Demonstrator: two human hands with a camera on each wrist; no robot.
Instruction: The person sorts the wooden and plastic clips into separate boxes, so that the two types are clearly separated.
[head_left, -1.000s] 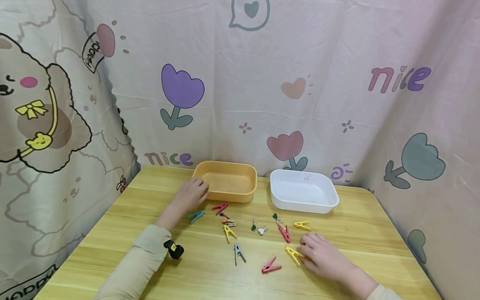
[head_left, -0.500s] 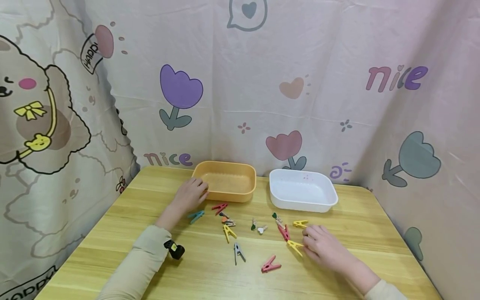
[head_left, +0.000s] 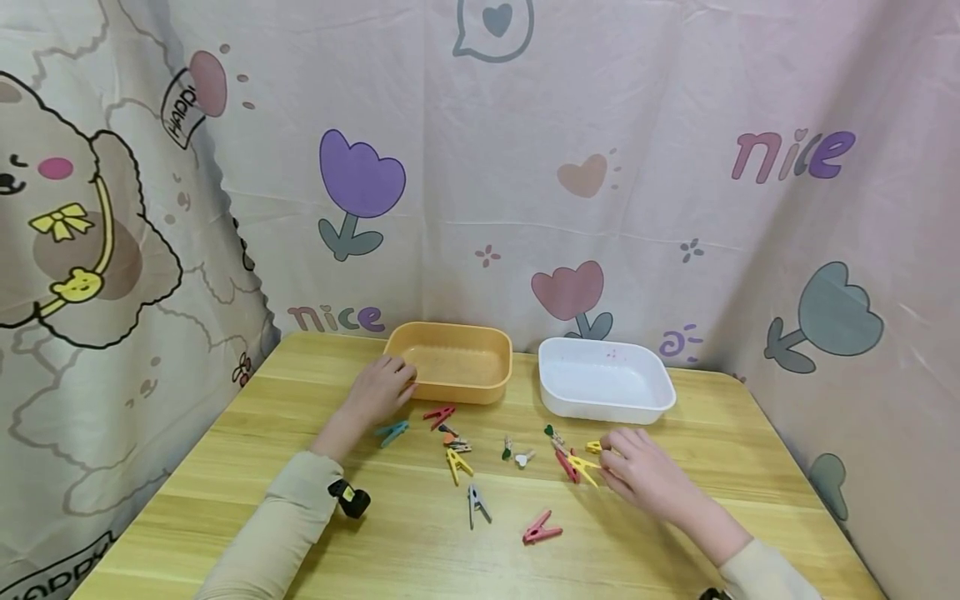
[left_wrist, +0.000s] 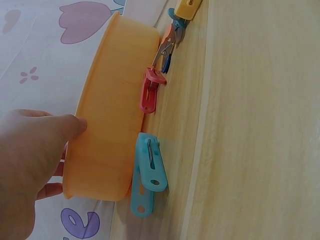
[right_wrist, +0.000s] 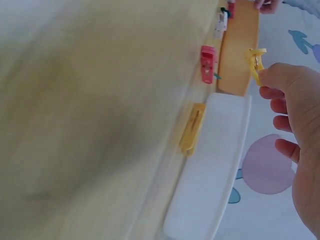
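My left hand (head_left: 377, 389) holds the near left rim of the orange plastic basin (left_wrist: 107, 100), thumb against the outer wall and fingers around the other side. My right hand (head_left: 648, 477) pinches a yellow clothespin (right_wrist: 255, 64) between thumb and fingertips, raised above the table. In the head view, that clothespin overlaps a red clothespin (head_left: 567, 467) on the table. A second yellow clothespin (right_wrist: 192, 130) lies in front of the white basin (head_left: 600, 408), partly hidden by my right hand in the head view. Close by the orange basin lies a blue clothespin (left_wrist: 150, 165).
Scattered across the wooden table (head_left: 420, 550) are a rose-red clothespin (head_left: 439, 415), a yellow clothespin (head_left: 458, 464), a grey one (head_left: 477, 505), a pink one (head_left: 542, 527) and several small wooden clips (head_left: 507, 448). A printed curtain (head_left: 465, 167) hangs behind the basins.
My right hand has lifted the yellow clothespin off the table and carried it toward the back, over the red clothespin. The left hand has stayed on the orange basin's rim.
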